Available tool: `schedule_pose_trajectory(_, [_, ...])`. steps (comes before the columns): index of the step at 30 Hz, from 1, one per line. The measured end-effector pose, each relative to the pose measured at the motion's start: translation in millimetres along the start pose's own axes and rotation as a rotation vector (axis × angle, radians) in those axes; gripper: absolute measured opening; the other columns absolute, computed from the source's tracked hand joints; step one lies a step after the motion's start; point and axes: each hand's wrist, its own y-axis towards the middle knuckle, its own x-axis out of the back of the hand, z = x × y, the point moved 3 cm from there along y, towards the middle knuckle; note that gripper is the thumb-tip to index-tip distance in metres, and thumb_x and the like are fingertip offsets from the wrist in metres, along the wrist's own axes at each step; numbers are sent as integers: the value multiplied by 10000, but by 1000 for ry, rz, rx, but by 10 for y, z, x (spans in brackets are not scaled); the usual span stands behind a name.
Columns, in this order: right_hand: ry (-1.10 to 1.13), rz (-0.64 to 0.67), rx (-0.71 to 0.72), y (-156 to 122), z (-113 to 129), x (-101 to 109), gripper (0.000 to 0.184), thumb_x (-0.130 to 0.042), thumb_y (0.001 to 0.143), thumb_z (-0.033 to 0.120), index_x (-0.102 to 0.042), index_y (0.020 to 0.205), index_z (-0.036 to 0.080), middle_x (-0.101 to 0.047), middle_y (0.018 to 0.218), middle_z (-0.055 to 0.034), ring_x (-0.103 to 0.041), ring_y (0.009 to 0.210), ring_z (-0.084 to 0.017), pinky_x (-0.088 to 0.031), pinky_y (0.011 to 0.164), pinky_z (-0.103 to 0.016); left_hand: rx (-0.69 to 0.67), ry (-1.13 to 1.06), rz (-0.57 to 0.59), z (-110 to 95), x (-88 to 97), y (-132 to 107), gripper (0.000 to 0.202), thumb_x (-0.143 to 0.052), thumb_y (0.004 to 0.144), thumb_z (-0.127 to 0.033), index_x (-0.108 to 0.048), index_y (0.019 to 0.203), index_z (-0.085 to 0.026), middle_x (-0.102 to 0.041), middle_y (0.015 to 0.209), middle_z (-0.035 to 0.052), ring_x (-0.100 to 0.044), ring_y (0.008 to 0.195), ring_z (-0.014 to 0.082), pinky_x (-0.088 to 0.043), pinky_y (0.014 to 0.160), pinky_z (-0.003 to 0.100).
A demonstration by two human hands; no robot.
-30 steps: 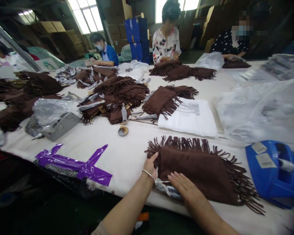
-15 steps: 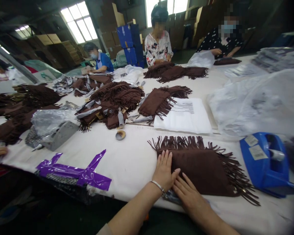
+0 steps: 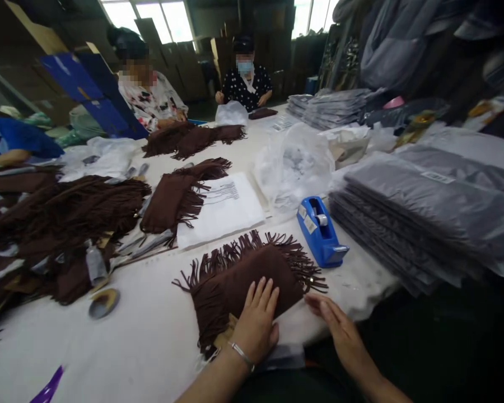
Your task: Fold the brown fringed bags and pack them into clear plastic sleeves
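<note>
My left hand [image 3: 256, 322] lies open and flat on the brown fringed piece [image 3: 243, 277], my right hand [image 3: 338, 327] open just beside it, the blue tape dispenser [image 3: 321, 232] beyond.

I see a dark brown fringed cloth [image 3: 239, 277] lying flat and folded near the front edge of the white worktop [image 3: 151, 336], tassels fanned along its far and side edges.

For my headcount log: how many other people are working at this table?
3: person in blue at left edge; person in floral shirt opposite; person in dotted top at far end. Others may be hidden.
</note>
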Motion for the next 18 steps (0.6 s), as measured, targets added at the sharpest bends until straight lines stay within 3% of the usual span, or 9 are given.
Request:
schedule_pose_trajectory(3, [408, 42, -262, -27, -76, 71, 466, -294, 932, 451, -571, 1136, 136, -638, 1124, -159, -606, 1042, -251, -437, 967, -473, -14, 39, -11, -32, -143, 143, 640, -441, 761, -61, -297, 1383, -111, -262, 1463, 145, -162, 1370, 277, -241, 1107, 500])
schedule_pose_trajectory(7, [647, 353, -409, 90, -87, -2, 517, -223, 943, 429, -574, 1140, 105, -615, 1155, -190, -593, 1058, -257, -433, 950, -496, -107, 31, -79, 23, -142, 133, 584, -328, 790, -5, -315, 1366, -101, -427, 1379, 137, -307, 1326, 226, -345, 1075, 467])
schedule_pose_trajectory(10, [643, 403, -317, 268, -82, -178, 481, -201, 941, 354, -568, 1146, 120, -607, 1180, -161, -592, 1066, -231, -464, 912, -473, -124, 1, -120, 28, -20, 19, 596, -319, 808, -12, -259, 1391, -120, -421, 1387, 112, -298, 1332, 202, -374, 1068, 454])
schedule_pose_trajectory(14, [555, 223, -144, 667, -2, -416, 560, -127, 935, 385, -562, 1169, 122, -653, 1108, -133, -590, 1067, -213, -447, 923, -458, -133, 6, -132, -43, 76, -118, 621, -342, 795, 1, -255, 1395, -133, -415, 1393, 102, -274, 1342, 199, -394, 1061, 440])
schedule_pose_trajectory(18, [503, 110, 11, 1053, 120, -416, 729, 27, 909, 496, -523, 1229, 142, -638, 1137, -117, -540, 1130, -215, -369, 985, -488, -141, 12, -118, -65, 60, -150, 623, -349, 790, 5, -265, 1392, -133, -415, 1392, 107, -290, 1335, 206, -403, 1051, 449])
